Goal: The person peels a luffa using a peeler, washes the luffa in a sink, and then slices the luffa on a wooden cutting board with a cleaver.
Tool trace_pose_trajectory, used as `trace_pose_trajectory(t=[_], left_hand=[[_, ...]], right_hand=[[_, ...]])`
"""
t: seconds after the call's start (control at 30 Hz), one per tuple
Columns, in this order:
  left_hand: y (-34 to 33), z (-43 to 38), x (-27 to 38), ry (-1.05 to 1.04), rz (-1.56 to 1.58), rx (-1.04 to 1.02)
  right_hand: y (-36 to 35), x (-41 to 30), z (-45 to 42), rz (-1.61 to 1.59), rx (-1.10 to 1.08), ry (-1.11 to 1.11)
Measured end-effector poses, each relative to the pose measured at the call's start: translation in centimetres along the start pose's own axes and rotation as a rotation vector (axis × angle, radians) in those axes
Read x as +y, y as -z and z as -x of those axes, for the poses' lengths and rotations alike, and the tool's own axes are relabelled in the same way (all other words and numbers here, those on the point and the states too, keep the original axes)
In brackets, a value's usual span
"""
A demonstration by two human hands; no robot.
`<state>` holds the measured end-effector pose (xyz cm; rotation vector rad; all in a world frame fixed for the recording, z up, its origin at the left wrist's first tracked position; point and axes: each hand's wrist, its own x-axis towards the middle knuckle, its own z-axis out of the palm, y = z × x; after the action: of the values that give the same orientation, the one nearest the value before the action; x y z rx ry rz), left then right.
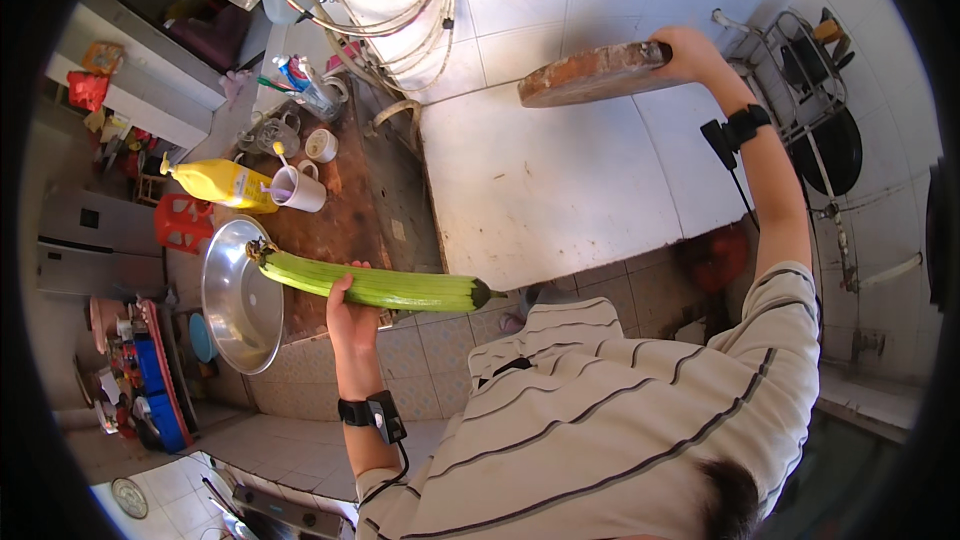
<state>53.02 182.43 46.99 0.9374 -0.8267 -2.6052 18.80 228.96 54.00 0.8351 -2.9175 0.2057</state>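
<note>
A long green ridged gourd (405, 291) rests in my left hand (352, 315), with the thumb over its upper side and the fingers beneath. Its dried flower end lies over the rim of a steel basin (244, 292) in this view. My right hand (688, 56) grips one edge of a thick round wooden chopping board (592, 76). The board is tilted nearly on edge above the white tiled counter (547, 180); whether its lower rim touches the counter I cannot tell.
On the brown wooden table (337, 221) to the left stand a yellow pump bottle (217, 181), a white mug (300, 187), a small cup (322, 145) and glass mugs (277, 135). Coiled hoses (442, 30) hang by the wall. A wire rack (806, 75) is fixed at right.
</note>
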Motion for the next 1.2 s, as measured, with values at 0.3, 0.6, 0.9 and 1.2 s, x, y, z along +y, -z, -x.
trace_pose_trajectory(t=[0.3,0.6,0.9,1.2], left_hand=[[0.3,0.9,-2.1,0.032,-0.004,-0.006],[0.5,1.7,-4.9,0.028,0.013,0.061],[-1.8,2.4,-7.8,0.066,-0.1,0.159],[-3.3,1.3,-9.6,0.131,-0.162,0.165]], right_hand=[[-6.6,-2.8,11.0,-0.083,0.12,0.155],[-16.3,-4.2,19.2,-0.018,0.253,0.257],[-22.3,-4.2,24.5,-0.112,0.197,0.194],[-25.2,-5.3,29.8,-0.076,0.162,0.117]])
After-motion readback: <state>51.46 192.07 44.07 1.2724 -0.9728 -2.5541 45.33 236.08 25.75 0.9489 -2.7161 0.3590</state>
